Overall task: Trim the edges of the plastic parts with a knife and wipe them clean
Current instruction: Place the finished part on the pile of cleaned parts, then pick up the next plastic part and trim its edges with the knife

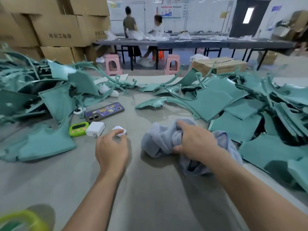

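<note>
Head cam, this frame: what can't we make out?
- Small white object: head view, fingers of the left hand partly cover it; what it is, and whether it's gripped, is unclear.
- Knife: none seen in this view.
- Yellow-green item, bottom-left: blurred and cut off by the frame edge.
- Cloth: the right hand grips it, hiding its middle.
- Carton print: too blurred to read.

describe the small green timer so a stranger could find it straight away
On the grey table, teal plastic parts pile up on the left. At that pile's near edge, left of the white charger block, lies the timer. Unlike its white and dark neighbours, it is lime green with pink buttons.
</note>
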### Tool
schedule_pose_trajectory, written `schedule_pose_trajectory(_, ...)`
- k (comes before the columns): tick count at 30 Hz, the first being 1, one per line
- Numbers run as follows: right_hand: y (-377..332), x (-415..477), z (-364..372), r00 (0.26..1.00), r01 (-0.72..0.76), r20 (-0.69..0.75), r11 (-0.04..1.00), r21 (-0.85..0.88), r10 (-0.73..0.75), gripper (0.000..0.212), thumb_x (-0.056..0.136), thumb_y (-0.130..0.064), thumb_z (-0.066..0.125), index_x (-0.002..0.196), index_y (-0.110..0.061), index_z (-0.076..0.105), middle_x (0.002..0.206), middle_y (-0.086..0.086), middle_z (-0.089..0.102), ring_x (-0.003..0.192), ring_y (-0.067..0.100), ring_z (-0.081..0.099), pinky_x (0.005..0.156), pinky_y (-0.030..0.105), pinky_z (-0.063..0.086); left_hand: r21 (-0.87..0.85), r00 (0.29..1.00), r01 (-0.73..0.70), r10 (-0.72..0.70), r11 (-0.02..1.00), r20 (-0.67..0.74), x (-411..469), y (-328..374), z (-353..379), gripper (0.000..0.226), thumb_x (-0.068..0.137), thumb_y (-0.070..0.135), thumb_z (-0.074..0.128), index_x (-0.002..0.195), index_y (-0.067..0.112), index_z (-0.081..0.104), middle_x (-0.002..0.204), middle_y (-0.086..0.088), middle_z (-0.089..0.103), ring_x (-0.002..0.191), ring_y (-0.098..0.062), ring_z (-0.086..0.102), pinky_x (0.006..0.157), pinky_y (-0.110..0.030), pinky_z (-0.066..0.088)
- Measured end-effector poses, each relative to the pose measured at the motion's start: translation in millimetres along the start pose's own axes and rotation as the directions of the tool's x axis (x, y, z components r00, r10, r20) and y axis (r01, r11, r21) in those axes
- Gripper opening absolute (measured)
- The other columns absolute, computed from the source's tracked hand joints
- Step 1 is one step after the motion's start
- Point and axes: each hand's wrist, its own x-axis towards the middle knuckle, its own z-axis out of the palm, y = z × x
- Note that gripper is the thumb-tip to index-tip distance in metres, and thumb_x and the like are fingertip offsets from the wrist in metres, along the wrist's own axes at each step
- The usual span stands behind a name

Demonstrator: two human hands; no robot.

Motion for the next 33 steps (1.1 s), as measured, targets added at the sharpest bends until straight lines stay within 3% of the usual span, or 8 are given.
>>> schedule_pose_trajectory(3,-2,16,-3,1.0,0.03,0.007,0.999,-0.041,-0.029,0.009,0.094,-0.024,0.058,0.096,-0.024,0.067,0.095,0.002,0.069,0.095,0.025,0.066,0.072,0.026,0.039,0.014,1.0,-0.022,0.021,1.0,0.023,-1,-3,3,0.024,0.089,0.02,0.065,0.105,0.033,0.076,0.092,0.011,0.059,0.112,-0.018,0.049,0.085,-0.024,0.032)
schedule_pose_trajectory(7,7,44,-49,0.949,-0.087,-0.31,0.994,-0.072,0.061,0.014,0.072,-0.013,0.066,0.084,-0.021,0.063,0.065,-0.006,0.056,0.059,0.02,0.053,0.053,0.024,0.035,0.004,0.999,-0.033,0.033,0.999,0.03,-2,-3,3,0.027,0.087,0.018,0.066,0.108,0.032,0.076,0.09,0.018,0.046,0.114,-0.012,0.047,0.089,-0.022,0.031)
schedule_pose_trajectory(12,5,76,-71,0.891,0.008,0.423,0.928,-0.373,0.163,0.035,0.057,-0.043,0.087,0.078,-0.018,0.076,0.072,0.0,0.075,0.074,0.025,0.072,0.07,0.037,0.062,0.019,0.999,-0.01,0.009,1.0,0.041,-1,1,2,0.03,0.085,0.015,0.066,0.108,0.032,0.077,0.082,0.029,0.036,0.114,-0.019,0.053,0.087,-0.022,0.029)
schedule_pose_trajectory(17,-15,145,-45,0.986,0.108,-0.109,0.984,-0.139,-0.123,0.043,0.09,-0.015,0.058,0.133,-0.009,0.06,0.123,0.012,0.067,0.106,0.033,0.063,0.086,0.04,0.056,0.02,0.999,-0.011,0.01,1.0,0.047,3,-4,4,0.034,0.084,0.013,0.066,0.109,0.032,0.076,0.085,0.024,0.046,0.113,-0.014,0.048,0.085,-0.019,0.028)
schedule_pose_trajectory(22,-2,184,-1,0.996,-0.007,-0.094,0.98,-0.198,-0.012,0.051,0.083,-0.012,0.069,0.132,-0.004,0.056,0.147,0.008,0.045,0.119,0.036,0.052,0.087,0.042,0.048,0.024,0.998,0.002,-0.003,1.0,0.062,3,-5,1,0.035,0.083,0.013,0.065,0.108,0.034,0.075,0.084,0.025,0.05,0.113,-0.019,0.053,0.088,-0.024,0.032)
schedule_pose_trajectory(26,2,189,8,0.969,-0.047,-0.244,0.997,-0.062,0.03,0.056,0.08,-0.014,0.07,0.134,-0.021,0.056,0.125,0.007,0.064,0.118,0.032,0.056,0.097,0.042,0.042,0.026,0.989,-0.073,0.069,0.997,0.127,0,-4,3,0.035,0.085,0.013,0.067,0.113,0.033,0.074,0.106,0.006,0.07,0.111,-0.018,0.054,0.092,-0.026,0.037)
schedule_pose_trajectory(30,-19,169,-18,0.909,0.171,-0.416,0.926,0.338,-0.016,0.024,0.084,0.0,0.068,0.09,-0.023,0.068,0.091,0.001,0.071,0.084,0.028,0.066,0.076,0.045,0.057,-0.018,0.992,0.024,-0.022,1.0,0.125,3,0,3,0.031,0.086,0.017,0.068,0.111,0.035,0.075,0.108,0.01,0.069,0.112,-0.015,0.056,0.092,-0.023,0.037)
schedule_pose_trajectory(33,-48,134,-54,0.826,0.308,-0.56,0.885,0.349,-0.066,0.023,0.083,-0.001,0.069,0.081,-0.024,0.064,0.081,-0.005,0.065,0.075,0.022,0.063,0.063,0.035,0.05,-0.159,0.978,0.083,-0.05,0.984,0.203,0,3,0,0.025,0.087,0.022,0.069,0.106,0.036,0.075,0.105,0.02,0.071,0.105,-0.01,0.063,0.096,-0.028,0.047)
